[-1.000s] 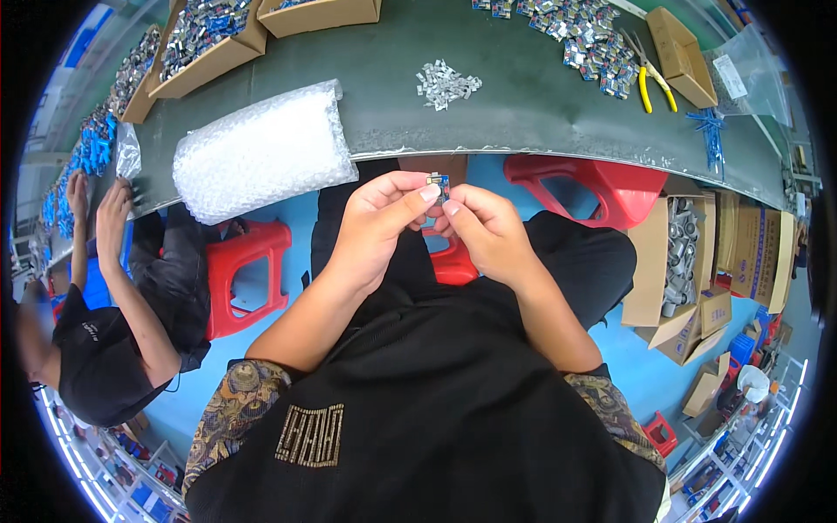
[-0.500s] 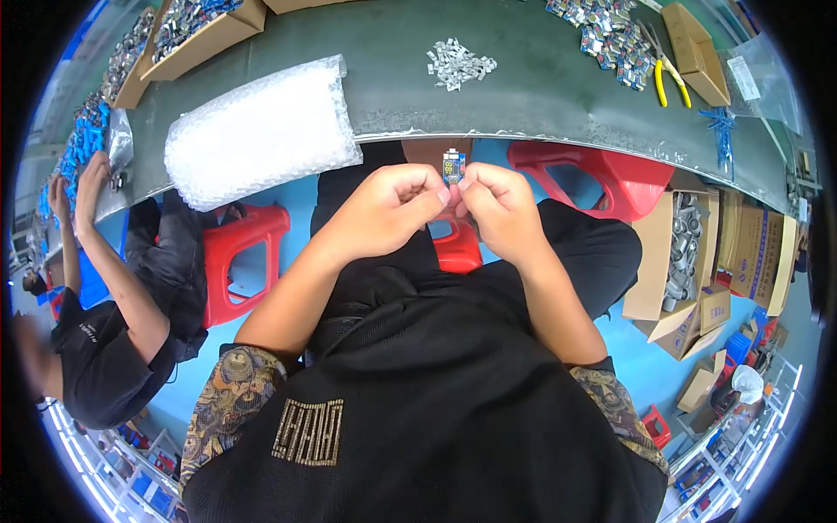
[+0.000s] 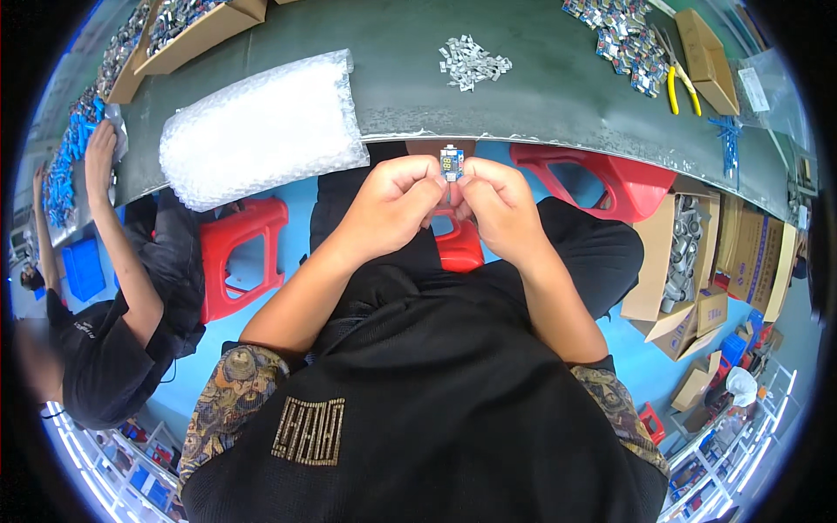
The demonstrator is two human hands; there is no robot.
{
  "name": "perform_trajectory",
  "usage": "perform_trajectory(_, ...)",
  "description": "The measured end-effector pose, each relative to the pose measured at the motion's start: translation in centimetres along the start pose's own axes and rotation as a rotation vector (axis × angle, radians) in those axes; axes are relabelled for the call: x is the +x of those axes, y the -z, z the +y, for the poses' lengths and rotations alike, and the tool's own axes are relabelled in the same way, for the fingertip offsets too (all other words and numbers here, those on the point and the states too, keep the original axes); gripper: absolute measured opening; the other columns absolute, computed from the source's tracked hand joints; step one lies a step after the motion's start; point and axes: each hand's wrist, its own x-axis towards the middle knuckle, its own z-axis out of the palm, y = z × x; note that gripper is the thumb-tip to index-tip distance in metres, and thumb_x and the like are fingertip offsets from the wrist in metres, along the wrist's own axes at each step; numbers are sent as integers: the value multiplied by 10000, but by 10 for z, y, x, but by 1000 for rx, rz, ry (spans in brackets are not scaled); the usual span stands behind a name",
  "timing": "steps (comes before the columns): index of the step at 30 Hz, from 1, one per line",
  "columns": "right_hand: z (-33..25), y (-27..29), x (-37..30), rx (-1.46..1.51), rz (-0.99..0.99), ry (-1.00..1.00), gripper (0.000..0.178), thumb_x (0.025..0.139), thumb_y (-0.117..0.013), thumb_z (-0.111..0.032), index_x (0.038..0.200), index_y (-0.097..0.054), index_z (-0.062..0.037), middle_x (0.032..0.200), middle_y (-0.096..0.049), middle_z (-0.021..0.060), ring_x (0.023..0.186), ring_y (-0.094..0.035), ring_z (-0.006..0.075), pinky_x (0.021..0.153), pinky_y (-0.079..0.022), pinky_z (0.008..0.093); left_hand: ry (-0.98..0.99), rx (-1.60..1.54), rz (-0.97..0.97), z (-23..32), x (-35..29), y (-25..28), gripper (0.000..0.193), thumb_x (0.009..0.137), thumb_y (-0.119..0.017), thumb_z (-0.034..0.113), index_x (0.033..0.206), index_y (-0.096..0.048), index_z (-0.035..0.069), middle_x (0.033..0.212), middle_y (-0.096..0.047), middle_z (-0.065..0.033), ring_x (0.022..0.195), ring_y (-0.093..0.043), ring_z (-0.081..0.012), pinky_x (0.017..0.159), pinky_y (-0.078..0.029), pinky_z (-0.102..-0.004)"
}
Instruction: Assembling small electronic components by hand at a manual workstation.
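Between my fingertips, just off the table's near edge, is a small blue circuit board [image 3: 451, 164] with a digit display and silvery connectors. My left hand [image 3: 399, 202] pinches its left side, thumb against curled fingers. At its right side my right hand [image 3: 495, 199] pinches it the same way. The lower end of the board is partly hidden by my fingertips. Beyond, on the dark green table [image 3: 392, 87], lies a small heap of grey-white pieces [image 3: 472, 63].
Bubble wrap [image 3: 261, 126] overhangs the table edge at left. Yellow-handled pliers [image 3: 678, 83] lie beside piled circuit boards [image 3: 623, 48] and a cardboard box [image 3: 704, 61]. Red stools [image 3: 602, 179] stand below. A co-worker's hand [image 3: 101, 157] reaches among blue parts [image 3: 65, 174] at far left.
The circuit board has turned so its display faces me more squarely, still in both hands. My view has shifted slightly. The co-worker's hands have moved apart over the blue parts.
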Motion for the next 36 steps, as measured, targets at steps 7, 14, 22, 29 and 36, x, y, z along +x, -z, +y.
perform_trajectory(7, 7, -10, 7, 91, 28, -53, 230, 959, -441, -92, 772, -553, -19, 701, -544, 7, 620, -518, 77, 574, -430, 242, 63, -109, 52, 6, 2, -2, 223, 949, -476, 161, 757, -527, 62, 621, -478, 10, 536, -443, -71, 479, -350, -223)
perform_trajectory(14, 8, -15, 10, 185, 89, -77, 205, 930, -434, -85, 813, -583, -9, 700, -546, 18, 614, -511, 96, 563, -416, 249, 103, -330, 137, 2, 3, -10, 197, 946, -473, 161, 794, -545, 59, 635, -457, 25, 522, -361, -59, 469, -263, -222)
perform_trajectory(22, 8, -14, 13, 246, 47, -54, 225, 934, -440, -118, 764, -554, -25, 694, -538, 20, 633, -498, 108, 592, -401, 263, 155, -343, 126, 7, 3, -12, 185, 952, -458, 147, 844, -569, 45, 643, -451, 30, 526, -341, -48, 476, -247, -220)
perform_trajectory(29, 9, -18, 14, 290, 72, -65, 236, 944, -443, -137, 765, -556, -33, 686, -535, 18, 628, -487, 98, 578, -379, 246, 98, -284, 118, 7, 5, -10, 172, 946, -441, 119, 852, -558, 37, 657, -459, 27, 541, -342, -47, 488, -254, -217)
perform_trajectory(36, 9, -21, 8, 223, 90, -30, 242, 955, -434, -140, 767, -556, -51, 686, -542, -2, 630, -493, 82, 573, -365, 233, 105, -290, 47, 13, 5, -2, 197, 948, -466, 160, 834, -573, 39, 651, -478, 27, 549, -369, -43, 492, -284, -212)
